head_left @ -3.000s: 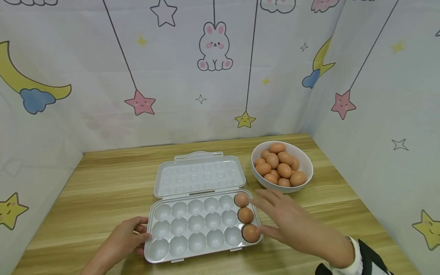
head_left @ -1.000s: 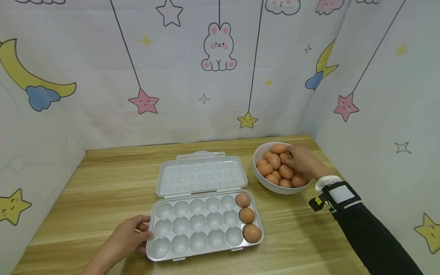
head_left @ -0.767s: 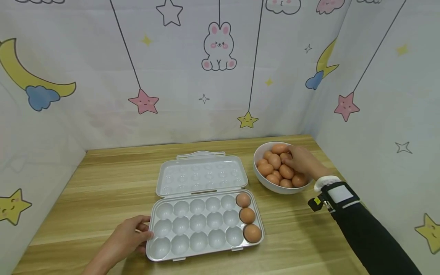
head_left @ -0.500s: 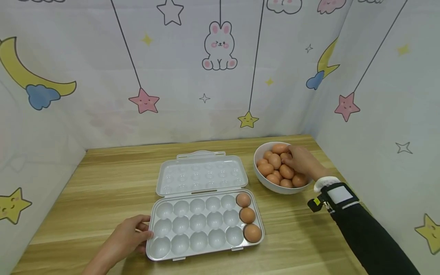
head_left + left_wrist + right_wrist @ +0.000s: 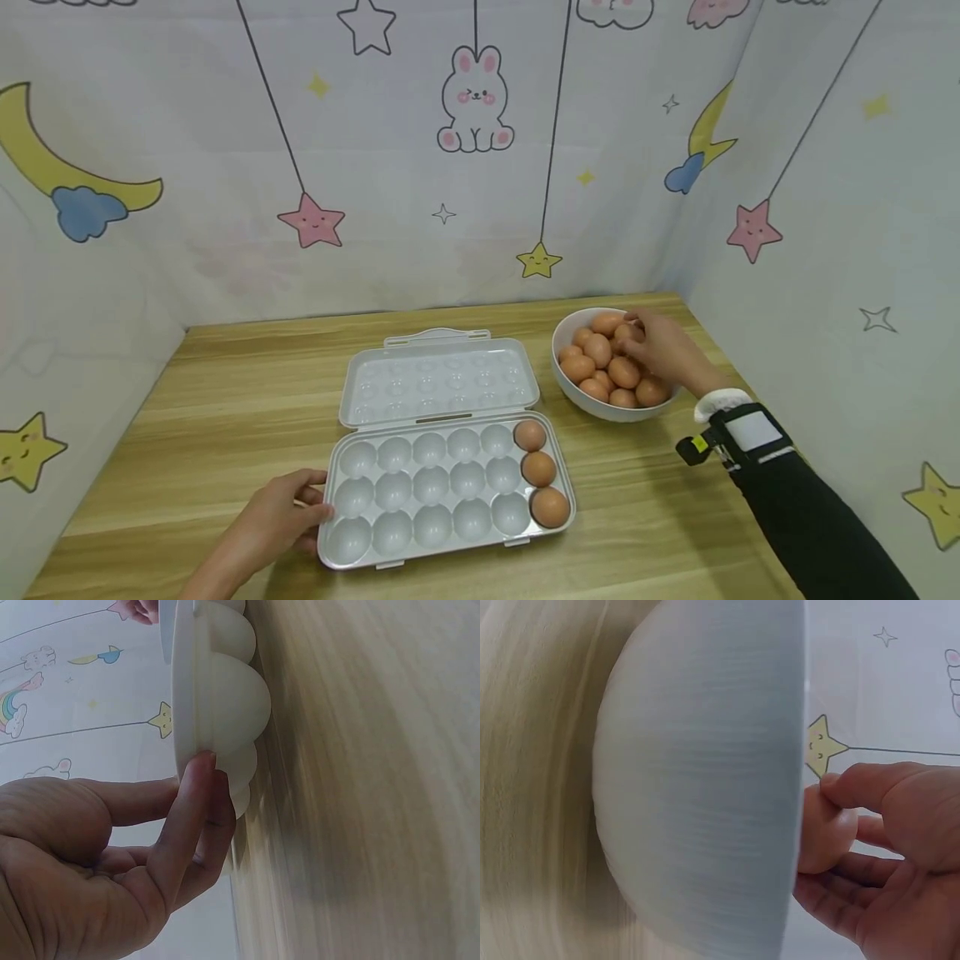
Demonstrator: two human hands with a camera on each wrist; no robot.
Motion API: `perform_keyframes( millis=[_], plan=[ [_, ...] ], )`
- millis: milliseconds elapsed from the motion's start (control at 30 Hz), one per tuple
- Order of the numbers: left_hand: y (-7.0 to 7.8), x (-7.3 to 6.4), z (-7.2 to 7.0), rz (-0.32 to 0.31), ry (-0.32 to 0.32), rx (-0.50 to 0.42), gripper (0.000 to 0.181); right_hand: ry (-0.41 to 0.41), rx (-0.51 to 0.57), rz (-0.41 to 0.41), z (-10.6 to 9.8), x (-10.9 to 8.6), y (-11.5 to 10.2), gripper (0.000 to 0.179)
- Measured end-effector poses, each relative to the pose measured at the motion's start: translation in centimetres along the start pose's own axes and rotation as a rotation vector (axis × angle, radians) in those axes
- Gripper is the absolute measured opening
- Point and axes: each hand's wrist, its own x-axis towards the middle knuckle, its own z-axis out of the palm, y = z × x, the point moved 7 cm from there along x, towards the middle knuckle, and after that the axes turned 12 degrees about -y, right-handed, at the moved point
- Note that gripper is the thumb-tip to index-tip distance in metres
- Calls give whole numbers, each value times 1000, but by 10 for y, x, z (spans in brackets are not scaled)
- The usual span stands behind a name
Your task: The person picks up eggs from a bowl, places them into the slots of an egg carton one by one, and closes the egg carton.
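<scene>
At the left end of an open white plastic egg box (image 5: 432,487), my left hand (image 5: 273,517) pinches the rim. The left wrist view shows thumb and fingers (image 5: 193,780) against that rim, with rounded cups bulging below. Three brown eggs (image 5: 538,469) fill the right-hand column of the box; its other cups hold nothing. My right hand (image 5: 667,348) is over the far right of a white bowl (image 5: 600,411) heaped with brown eggs. Between its thumb and fingers it grips one egg (image 5: 826,834), which shows just above the bowl's edge in the right wrist view.
The egg box's clear-white lid (image 5: 438,383) lies folded back behind the cups, its latch toward the back wall. All stands on a wood-grain table (image 5: 247,392). Cloth printed with stars and a rabbit (image 5: 476,100) hangs at the back and both sides.
My right hand has moved from beside the egg box to the bowl, and now lifts an egg slightly there. The left hand keeps its hold on the box.
</scene>
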Motion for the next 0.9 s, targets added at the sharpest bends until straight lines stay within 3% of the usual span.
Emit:
perform_keyframes(
  millis=[233, 600, 733, 900],
  plan=[
    [-2, 1, 1, -9, -1, -20, 51, 51, 59, -35, -15, -15, -17, 50],
    [-1, 0, 0, 12, -5, -21, 50, 194, 126, -264, -36, -46, -80, 43],
    [-1, -1, 0, 10, -4, -20, 51, 208, 158, -346, -37, -55, -102, 41],
    [-1, 0, 0, 0, 0, -17, 51, 185, 227, -390, -38, -66, -124, 43]
  ],
)
